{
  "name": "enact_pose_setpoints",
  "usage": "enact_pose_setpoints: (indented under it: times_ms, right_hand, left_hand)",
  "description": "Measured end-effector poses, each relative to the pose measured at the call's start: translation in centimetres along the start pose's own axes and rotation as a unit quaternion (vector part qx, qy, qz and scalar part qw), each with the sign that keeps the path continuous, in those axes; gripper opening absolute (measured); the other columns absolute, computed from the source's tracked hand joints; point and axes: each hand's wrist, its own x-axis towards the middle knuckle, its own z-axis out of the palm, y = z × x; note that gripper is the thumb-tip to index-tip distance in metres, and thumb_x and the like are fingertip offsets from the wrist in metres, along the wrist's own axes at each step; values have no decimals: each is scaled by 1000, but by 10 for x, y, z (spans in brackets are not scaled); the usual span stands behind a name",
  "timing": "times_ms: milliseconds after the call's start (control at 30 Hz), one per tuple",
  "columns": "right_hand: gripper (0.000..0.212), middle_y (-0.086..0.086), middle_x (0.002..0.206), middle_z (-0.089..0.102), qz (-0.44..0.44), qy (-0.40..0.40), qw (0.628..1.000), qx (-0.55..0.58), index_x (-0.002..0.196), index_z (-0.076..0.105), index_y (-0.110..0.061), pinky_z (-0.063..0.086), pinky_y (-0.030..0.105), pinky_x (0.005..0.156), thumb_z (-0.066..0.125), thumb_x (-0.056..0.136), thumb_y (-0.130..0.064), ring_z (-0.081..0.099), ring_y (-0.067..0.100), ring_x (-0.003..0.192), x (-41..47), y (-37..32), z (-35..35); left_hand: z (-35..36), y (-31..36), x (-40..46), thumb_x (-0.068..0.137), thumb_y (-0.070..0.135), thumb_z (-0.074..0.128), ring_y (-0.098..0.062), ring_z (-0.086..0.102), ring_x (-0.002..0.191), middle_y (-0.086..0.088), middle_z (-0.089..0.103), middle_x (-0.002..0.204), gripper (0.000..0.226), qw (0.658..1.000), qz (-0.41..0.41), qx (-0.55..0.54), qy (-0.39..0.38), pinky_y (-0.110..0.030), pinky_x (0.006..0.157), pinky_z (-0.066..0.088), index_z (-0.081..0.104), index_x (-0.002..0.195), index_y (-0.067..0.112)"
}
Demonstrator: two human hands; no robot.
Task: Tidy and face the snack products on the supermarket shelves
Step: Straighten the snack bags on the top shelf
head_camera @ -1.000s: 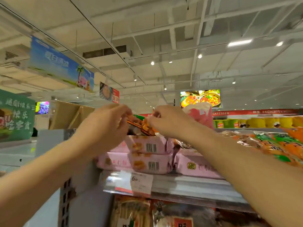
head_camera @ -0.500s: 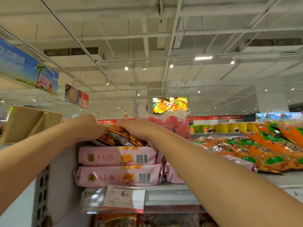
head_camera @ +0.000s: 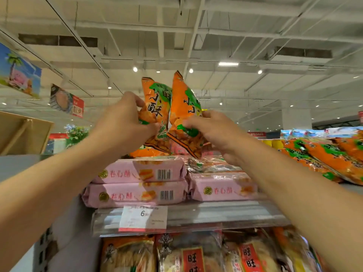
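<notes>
On the top shelf (head_camera: 192, 214), left hand (head_camera: 125, 122) and right hand (head_camera: 212, 130) each pinch an upright orange bag (head_camera: 155, 107), which could slip and topple the pink packs (head_camera: 137, 173).

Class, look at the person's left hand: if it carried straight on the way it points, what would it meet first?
Probably nothing new: the left hand already grips an upright orange snack bag. Beyond lies the second orange bag, though depth is unclear.
</notes>
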Motion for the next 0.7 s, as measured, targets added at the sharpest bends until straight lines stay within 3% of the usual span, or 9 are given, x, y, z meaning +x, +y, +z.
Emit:
enact_pose_setpoints:
  times_ms: [67, 167, 267, 400, 467, 567, 633, 700]
  right_hand:
    - [44, 4, 87, 73, 12, 2, 1000, 12, 104, 62, -23, 57, 33, 56, 76, 67, -41, 71, 18, 67, -19, 4, -23]
    - [53, 3, 84, 74, 35, 27, 999, 8, 108, 60, -23, 55, 35, 54, 77, 63, -45, 71, 19, 63, -49, 14, -54]
    - [65, 1, 93, 74, 62, 78, 995, -16, 113, 54, -28, 56, 38, 56, 79, 58, -52, 73, 17, 70, -74, 29, -86]
    - [54, -1, 92, 74, 72, 127, 989, -2, 106, 51, -31, 52, 27, 50, 84, 65, -42, 72, 13, 68, -100, 45, -128]
    - [66, 0, 99, 73, 63, 140, 988, -2, 113, 47, -32, 57, 32, 58, 85, 61, -43, 73, 16, 77, -109, 48, -151]
    - [85, 3, 109, 70, 65, 139, 988, 34, 123, 37, -35, 58, 38, 67, 85, 54, -43, 73, 21, 87, -124, 52, -188]
    - [84, 3, 108, 70, 59, 141, 987, 56, 124, 37, -34, 58, 35, 64, 83, 54, -40, 73, 18, 86, -134, 55, -214]
    - [81, 2, 106, 72, 50, 142, 987, 62, 124, 38, -33, 57, 33, 61, 82, 56, -39, 73, 17, 85, -144, 60, -243]
  left_hand:
    - [18, 17, -7, 74, 24, 79, -10, 62, 77, 11, 60, 88, 61, 997, -2, -59, -55, -33, 65, 53, 43, 124, 27]
    - [52, 39, -19, 77, 16, 69, -15, 62, 74, 5, 61, 83, 27, 985, 23, -86, -151, -34, 67, 55, 54, 95, 29]
    - [91, 59, -33, 81, 8, 60, -19, 57, 70, -3, 61, 77, 10, 971, 54, -70, -223, -24, 54, 42, 61, 87, 16]
    - [139, 92, -44, 85, -1, 52, -13, 52, 65, 3, 58, 74, 27, 953, 42, -164, -252, -20, 54, 40, 59, 99, 21]
    - [158, 111, -47, 86, -2, 50, -13, 56, 69, 3, 60, 81, 40, 940, 44, -217, -258, -18, 57, 43, 56, 116, 24]
    - [186, 141, -54, 85, 1, 53, -2, 57, 63, 11, 59, 85, 50, 933, 58, -263, -240, -10, 43, 39, 52, 124, 32]
    - [206, 164, -64, 81, 1, 58, -1, 58, 58, 13, 60, 81, 53, 919, 42, -303, -249, -20, 42, 45, 54, 122, 33]
    - [227, 188, -77, 72, 7, 68, -13, 65, 65, 8, 64, 82, 59, 902, 11, -337, -268, -35, 55, 56, 53, 125, 30]
